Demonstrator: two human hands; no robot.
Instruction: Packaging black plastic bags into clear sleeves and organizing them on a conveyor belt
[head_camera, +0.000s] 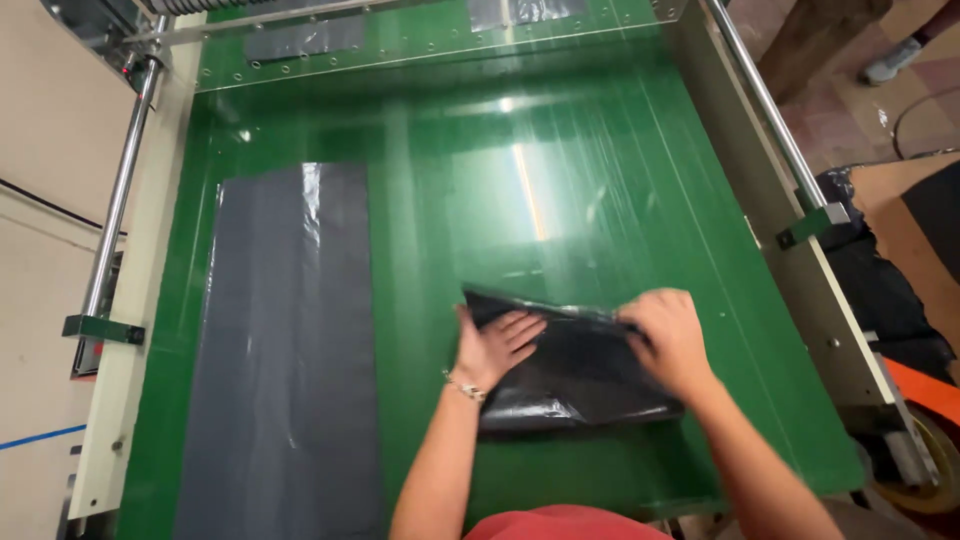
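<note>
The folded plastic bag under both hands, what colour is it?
Glossy black. The folded plastic bag shows best in the head view, lying on the green belt.

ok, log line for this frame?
left hand: flat on folded black bag | right hand: gripping bag's top edge | bag: on green belt | grey sheet: flat, left side of belt

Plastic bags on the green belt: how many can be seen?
2. A long grey flat bag lies on the left of the green belt. A black folded bag lies at the right, under the left hand and right hand. More layers may be hidden inside.
</note>
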